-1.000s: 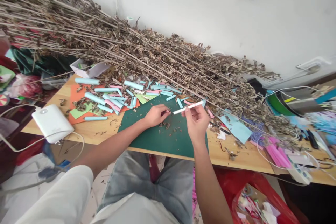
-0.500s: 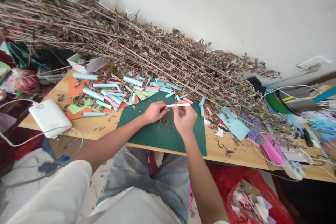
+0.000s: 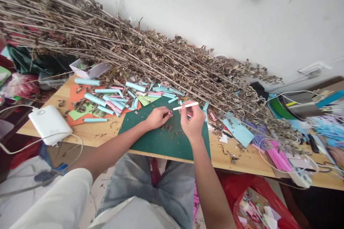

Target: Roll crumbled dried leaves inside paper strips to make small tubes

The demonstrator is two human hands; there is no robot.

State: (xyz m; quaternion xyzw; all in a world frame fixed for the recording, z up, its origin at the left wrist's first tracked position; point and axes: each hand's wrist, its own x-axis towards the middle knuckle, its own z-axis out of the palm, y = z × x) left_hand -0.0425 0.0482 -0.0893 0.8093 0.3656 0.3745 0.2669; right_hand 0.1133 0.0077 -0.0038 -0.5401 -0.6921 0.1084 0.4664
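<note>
Above the green cutting mat point(image 3: 150, 143), my right hand point(image 3: 192, 120) grips a slim white stick point(image 3: 189, 105). The stick looks like a tightly rolled paper tube, slightly narrower at its left end, and points toward my left hand. My left hand point(image 3: 158, 117) is closed, thumb and fingertips pinched together low over the mat. Whatever the pinch may hold is too small to make out. Dry leaf crumbs point(image 3: 168, 128) are scattered on the mat between and below the hands. The stick's left tip is apart from my left fingers.
Blue and pink paper tubes point(image 3: 92, 98) lie over orange paper point(image 3: 73, 94) at the left. A big heap of dried stalks point(image 3: 161, 61) spans the back. A white power bank point(image 3: 49, 125) with a cable lies at left; a power strip point(image 3: 301, 177) sits right, above a red bag point(image 3: 231, 189).
My right hand has moved slightly right with the white stick, drawing its left tip away from my left fingers. My left hand stays pinched, a little lower in view.
</note>
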